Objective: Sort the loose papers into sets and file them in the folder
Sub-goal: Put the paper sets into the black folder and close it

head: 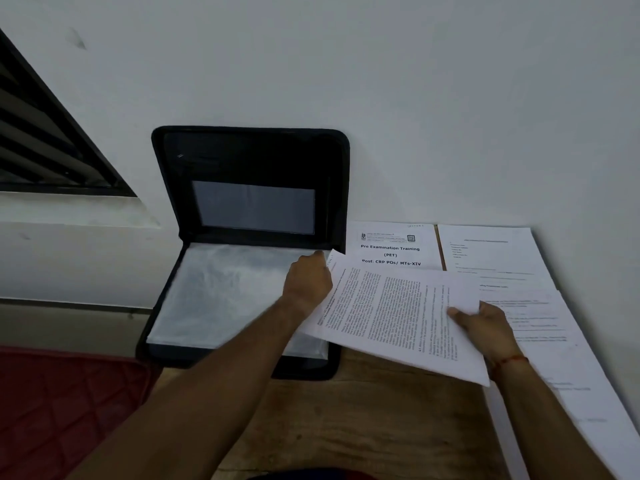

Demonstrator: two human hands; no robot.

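A black zip folder (166, 209) lies open on the wooden table (363, 417), its lid leaning against the wall and clear plastic sleeves (221, 292) in its base. My left hand (306, 282) rests at the right edge of the top sleeve, fingers curled; whether it grips the sleeve is hidden. My right hand (485, 327) pinches a printed set of papers (391, 313), tilted, with its left corner over the folder's right edge. Behind lies a "Pre Examination Training" sheet (389, 251).
More printed sheets (491, 251) lie along the wall at the right, and others (568, 368) run down the table's right side. A red quilted cushion (59, 410) sits at the lower left. A louvred window (38, 140) is in the wall at upper left.
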